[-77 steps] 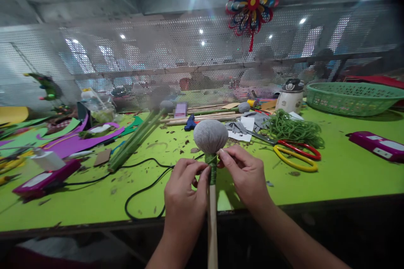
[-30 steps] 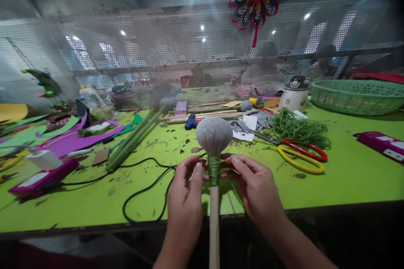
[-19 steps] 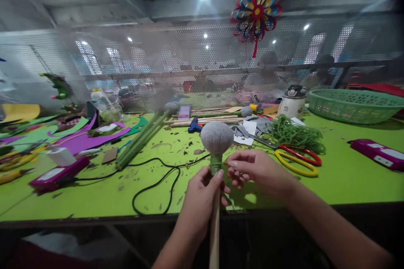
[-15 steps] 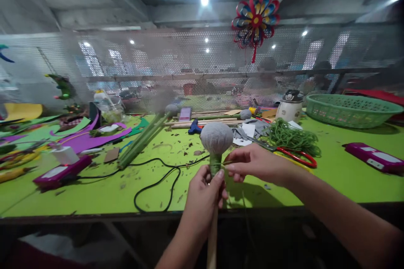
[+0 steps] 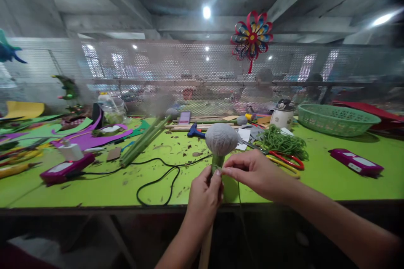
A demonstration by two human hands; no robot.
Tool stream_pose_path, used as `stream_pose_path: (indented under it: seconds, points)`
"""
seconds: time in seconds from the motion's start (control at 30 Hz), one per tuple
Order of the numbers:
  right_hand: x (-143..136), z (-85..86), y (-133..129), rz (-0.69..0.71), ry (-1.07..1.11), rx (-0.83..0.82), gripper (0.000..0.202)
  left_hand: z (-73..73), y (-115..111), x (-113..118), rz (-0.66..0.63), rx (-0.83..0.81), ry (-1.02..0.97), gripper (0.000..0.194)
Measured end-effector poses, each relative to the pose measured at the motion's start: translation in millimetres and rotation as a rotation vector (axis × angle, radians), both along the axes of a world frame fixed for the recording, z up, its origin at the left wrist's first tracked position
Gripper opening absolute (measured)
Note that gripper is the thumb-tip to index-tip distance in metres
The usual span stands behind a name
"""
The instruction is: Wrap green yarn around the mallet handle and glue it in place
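Observation:
A wooden stick (image 5: 206, 247) topped by a round grey yarn-wrapped head (image 5: 222, 138) stands nearly upright at the table's front edge. Green yarn (image 5: 217, 161) is wound around its neck, just below the head. My left hand (image 5: 205, 191) is closed around the stick under the winding, thumb on top. Close beside it, my right hand (image 5: 252, 170) pinches the green strand at the neck. From there a thin loose strand (image 5: 240, 201) hangs below the table edge. The fingertips hide part of the winding.
Behind my right hand lie red-handled scissors (image 5: 288, 159) and a tangle of green yarn (image 5: 284, 142). A green basket (image 5: 339, 122) and a purple box (image 5: 356, 162) are at right. Green-wrapped sticks (image 5: 145, 141), a black cable (image 5: 158, 160) and another purple box (image 5: 66, 169) are at left.
My right hand has moved in slightly, closer to the left thumb and the neck. The stick leans a little more to the right at its top. The camera view has shifted somewhat.

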State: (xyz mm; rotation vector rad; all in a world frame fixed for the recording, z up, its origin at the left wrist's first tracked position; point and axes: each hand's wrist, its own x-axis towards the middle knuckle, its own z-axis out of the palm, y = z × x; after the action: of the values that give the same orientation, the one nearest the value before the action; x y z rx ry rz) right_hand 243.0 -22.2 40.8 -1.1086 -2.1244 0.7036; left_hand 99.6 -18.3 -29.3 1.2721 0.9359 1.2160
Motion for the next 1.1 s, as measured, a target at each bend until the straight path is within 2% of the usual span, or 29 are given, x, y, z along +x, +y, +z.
stream_pose_path:
  seconds: [0.1, 0.23, 0.5, 0.87, 1.1]
  points:
    - [0, -3.9, -6, 0.020, 0.013, 0.025, 0.021, -1.3, -2, -2, -0.011, 0.011, 0.013, 0.026]
    - [2, -11.7, -10, 0.033, 0.028, 0.035, 0.021, -0.4, -4, -6, -0.089, 0.010, 0.019, 0.029]
    - [8, -28.5, -2, -0.005, 0.059, 0.025, 0.021, -3.0, -4, -13, -0.222, -0.081, -0.076, 0.023]
    - [5, -32.4, -3, 0.021, 0.036, 0.017, 0.020, -8.7, -2, -14, -0.179, -0.105, -0.074, 0.027]
    - [3, -36.9, -4, -0.024, 0.004, 0.053, 0.023, -5.4, -6, -17, -0.250, -0.201, -0.248, 0.021]
